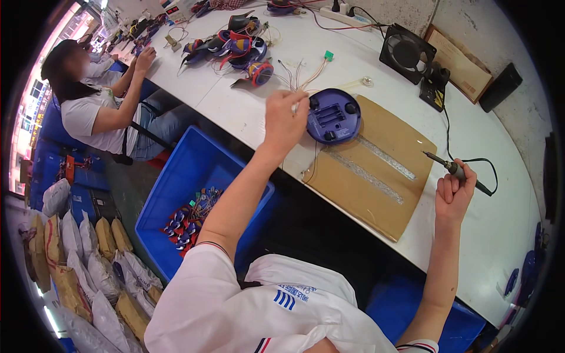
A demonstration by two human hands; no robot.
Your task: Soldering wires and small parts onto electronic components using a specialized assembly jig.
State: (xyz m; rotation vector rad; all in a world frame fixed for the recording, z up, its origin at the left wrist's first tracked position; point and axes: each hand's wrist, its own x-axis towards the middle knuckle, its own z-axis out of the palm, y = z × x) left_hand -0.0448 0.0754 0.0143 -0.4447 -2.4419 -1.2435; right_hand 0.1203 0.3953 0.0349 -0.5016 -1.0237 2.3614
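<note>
My right hand (pixel 454 191) grips a soldering iron (pixel 455 169) by its dark handle, its tip pointing left over the right edge of a brown cardboard sheet (pixel 388 135). At the left rim of a rounded purple plastic base (pixel 334 117), my left hand (pixel 286 120) has its fingers closed; what they pinch is too small to make out. The base lies on the cardboard's far left part, its battery compartment facing up and dark round feet at its edge. Beyond that hand, thin wires (pixel 315 75) run to a small green board (pixel 328 56).
Purple, red and black assemblies (pixel 238 50) lie piled farther left on the white table (pixel 482 141). A black fan (pixel 408 53) stands at the back, near a soldering iron stand (pixel 434 88). Below the table edge, a blue bin (pixel 176 165) holds parts. Another person (pixel 100 112) sits at left.
</note>
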